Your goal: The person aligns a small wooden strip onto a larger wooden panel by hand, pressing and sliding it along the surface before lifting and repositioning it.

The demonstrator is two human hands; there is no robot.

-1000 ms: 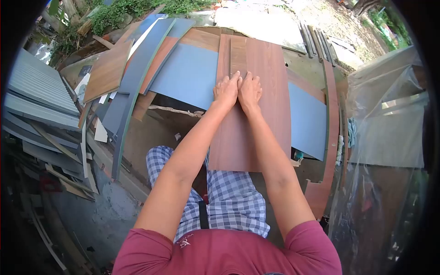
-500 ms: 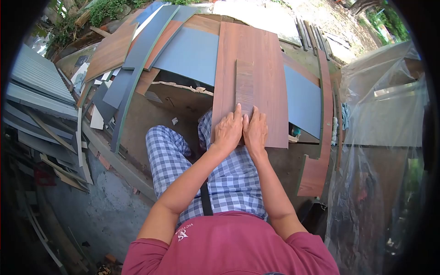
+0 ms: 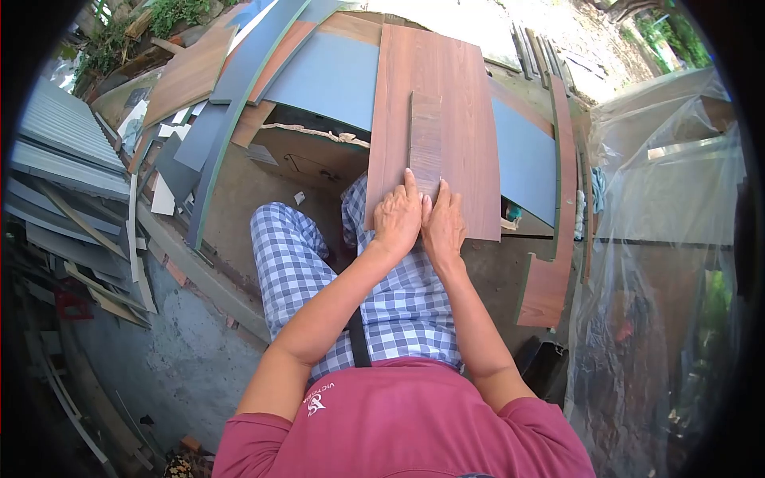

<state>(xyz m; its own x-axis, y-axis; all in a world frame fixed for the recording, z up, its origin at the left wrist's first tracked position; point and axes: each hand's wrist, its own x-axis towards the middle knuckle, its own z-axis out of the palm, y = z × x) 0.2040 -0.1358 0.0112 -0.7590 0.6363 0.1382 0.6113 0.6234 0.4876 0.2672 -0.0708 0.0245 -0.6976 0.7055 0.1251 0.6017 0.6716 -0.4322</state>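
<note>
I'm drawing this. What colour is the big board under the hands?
The board is reddish-brown wood-grain, in the head view.

On your left, a stack of grey corrugated metal sheets (image 3: 56, 151) is lying above a jumble of loose slats, with a small red object (image 3: 72, 303) sitting among them. Ahead of you, a flat blue-grey laminate panel (image 3: 327, 80) is resting with a frayed pale cord (image 3: 311, 131) trailing along its near edge. A long dark grey curved strip with a green edge (image 3: 231, 103) is running diagonally beside it, and a light brown wood-grain board (image 3: 187, 80) is lying further left. A second blue-grey panel (image 3: 522, 159) is showing on your right, with a curved reddish-brown offcut (image 3: 546, 291) lying just below it. Clear plastic sheeting (image 3: 661, 239) is hanging on your far right, and green plants (image 3: 171, 12) are growing at the top left.
</note>
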